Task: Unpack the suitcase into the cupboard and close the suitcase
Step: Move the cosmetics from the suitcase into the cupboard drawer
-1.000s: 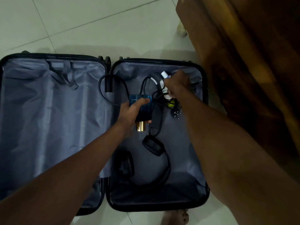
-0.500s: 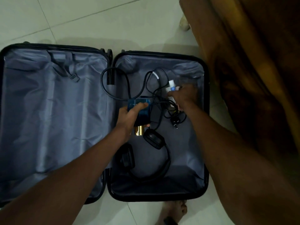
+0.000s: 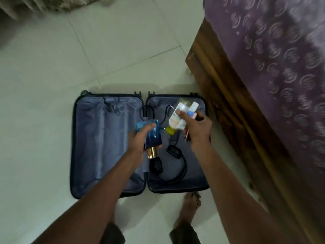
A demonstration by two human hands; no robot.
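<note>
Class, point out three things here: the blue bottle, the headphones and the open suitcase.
blue bottle [image 3: 152,136], head view, glass body.
headphones [image 3: 184,169], head view, headband.
open suitcase [image 3: 105,138], head view, left lining.

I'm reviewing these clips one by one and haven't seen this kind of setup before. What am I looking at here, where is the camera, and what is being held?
There is no machine here: a person works with bare hands, and one wide-angle camera on their head looks down. An open suitcase lies flat on the tiled floor beside a wooden bed frame. The left hand holds a blue bottle with a gold cap. The right hand grips a few small toiletry containers, among them a pale bottle with a yellow cap. Black headphones and a dark cable remain in the suitcase's right half. No cupboard is in view.
</note>
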